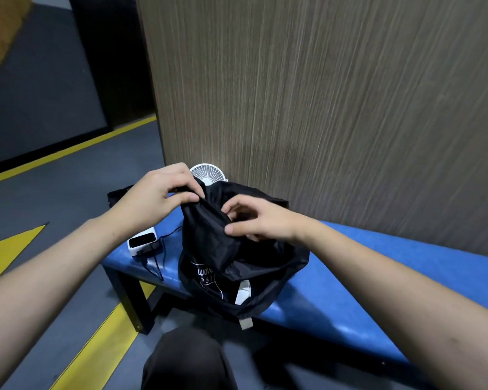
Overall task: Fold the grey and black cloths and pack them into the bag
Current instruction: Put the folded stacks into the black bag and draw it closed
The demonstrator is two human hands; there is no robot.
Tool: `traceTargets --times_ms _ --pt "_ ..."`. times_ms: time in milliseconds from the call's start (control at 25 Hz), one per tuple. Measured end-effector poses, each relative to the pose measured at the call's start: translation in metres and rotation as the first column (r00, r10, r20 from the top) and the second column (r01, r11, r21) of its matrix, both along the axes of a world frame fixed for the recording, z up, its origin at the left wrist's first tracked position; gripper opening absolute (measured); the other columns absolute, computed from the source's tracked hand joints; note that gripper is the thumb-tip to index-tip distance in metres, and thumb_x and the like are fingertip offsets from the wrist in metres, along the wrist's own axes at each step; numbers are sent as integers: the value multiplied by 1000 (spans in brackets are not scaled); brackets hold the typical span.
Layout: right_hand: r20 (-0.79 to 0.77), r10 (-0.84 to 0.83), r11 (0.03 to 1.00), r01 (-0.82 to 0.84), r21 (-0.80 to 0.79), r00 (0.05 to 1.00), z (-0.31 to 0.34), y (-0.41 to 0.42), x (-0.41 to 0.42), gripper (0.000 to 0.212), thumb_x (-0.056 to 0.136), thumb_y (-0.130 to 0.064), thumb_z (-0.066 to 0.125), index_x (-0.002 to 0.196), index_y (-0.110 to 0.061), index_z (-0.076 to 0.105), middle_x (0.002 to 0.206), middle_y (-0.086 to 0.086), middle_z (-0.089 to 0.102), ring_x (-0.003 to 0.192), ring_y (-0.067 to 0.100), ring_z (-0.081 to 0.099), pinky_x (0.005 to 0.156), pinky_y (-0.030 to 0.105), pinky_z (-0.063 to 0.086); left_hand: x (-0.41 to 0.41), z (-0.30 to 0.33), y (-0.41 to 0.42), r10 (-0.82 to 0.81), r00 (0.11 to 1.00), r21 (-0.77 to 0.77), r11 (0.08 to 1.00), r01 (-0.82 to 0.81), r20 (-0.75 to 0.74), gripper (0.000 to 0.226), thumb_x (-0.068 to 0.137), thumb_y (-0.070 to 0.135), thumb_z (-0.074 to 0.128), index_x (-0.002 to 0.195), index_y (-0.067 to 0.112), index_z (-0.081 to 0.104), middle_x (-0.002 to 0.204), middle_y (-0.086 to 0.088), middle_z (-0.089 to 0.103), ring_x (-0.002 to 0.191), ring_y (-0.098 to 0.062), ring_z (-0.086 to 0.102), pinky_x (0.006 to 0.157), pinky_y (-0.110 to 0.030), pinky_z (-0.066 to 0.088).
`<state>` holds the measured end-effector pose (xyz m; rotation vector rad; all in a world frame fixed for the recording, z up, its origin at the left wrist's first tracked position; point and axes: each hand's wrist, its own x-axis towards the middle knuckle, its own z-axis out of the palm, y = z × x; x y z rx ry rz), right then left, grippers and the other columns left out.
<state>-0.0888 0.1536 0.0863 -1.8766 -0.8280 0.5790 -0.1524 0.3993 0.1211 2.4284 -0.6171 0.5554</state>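
Head view, sole entry.

Progress: late or packing stage, by judgement. No grey cloth shows anywhere; whether it is already inside the bag cannot be told. No folded stack lies on the bench. What remains, as far as visible: settling the black fabric and finishing with the bag.

Bag (237, 266): black, thin, slightly glossy fabric, slumped and creased, white lettering on its near left face, a pale strap tab hanging at its near edge. It sits on the blue bench (378, 277) toward the left end, reaching the front edge. A white item shows in a gap low in the folds; its nature is unclear.

Black cloth: cannot be separated from the bag's own fabric; the raised dark fold between the hands may be either.

Left hand (158, 192): fingers and thumb curled, pinching the top of the raised black fold at the bag's far left.

Right hand (259, 220): thumb and fingers curled, pinching black fabric at the bag's upper middle.

Other items: white fan (207, 171) at the bench's back edge behind the bag; small white device (143, 243) with a black cable at the bench's left end; wood-grain wall panel (321, 94) behind; grey floor with yellow lines (68, 153).
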Motion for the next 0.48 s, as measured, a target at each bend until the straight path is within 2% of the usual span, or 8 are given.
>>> traceTargets --times_ms 120,200,320,360,440,480 --pt "-18 114 978 -115 -173 993 -7 2 -1 37 85 -32 78 118 -29 61 85 -3 59 64 23 45 50 28 35 -3 0 -6 -37 999 -65 997 37 0 16 88 3 70 86 18 74 94 5 61 96 -16 62 86 -19 46" --pt "-74 141 955 -155 -252 987 -7 1 -4 39 80 -43 78 113 -27 65 83 -2 60 70 23 49 51 28 35 -6 0 -6 -40 999 -80 996 40 1 16 87 0 70 86 16 73 94 4 62 95 -16 62 86 -19 46" --pt "-222 105 920 -180 -349 969 4 -8 -4 48 75 -46 81 113 -20 68 94 0 68 85 20 62 65 30 47 -8 -5 -4 -40 999 -70 997 38 -25 18 88 -1 68 86 17 71 94 6 62 95 -17 62 85 -23 47" --pt "-233 106 899 -193 -393 967 7 -12 -2 50 73 -49 81 114 -23 67 97 1 67 86 22 61 63 30 46 -9 -7 -3 -43 999 -65 997 41 -29 19 89 -1 68 85 17 70 94 7 61 95 -17 62 84 -23 47" --pt "-183 135 847 -209 -489 974 13 -20 2 63 67 -61 79 118 -29 64 95 6 57 82 27 48 52 30 34 -11 -8 -4 -53 998 -65 997 51 -27 20 89 -2 66 86 17 69 94 8 61 95 -17 62 84 -23 47" --pt "-166 136 836 -203 -510 977 15 -23 4 73 63 -68 80 121 -27 61 96 9 53 82 28 44 53 32 33 -11 -8 -5 -56 998 -72 996 54 -27 21 90 -3 66 86 17 69 94 7 61 94 -18 62 84 -23 47"
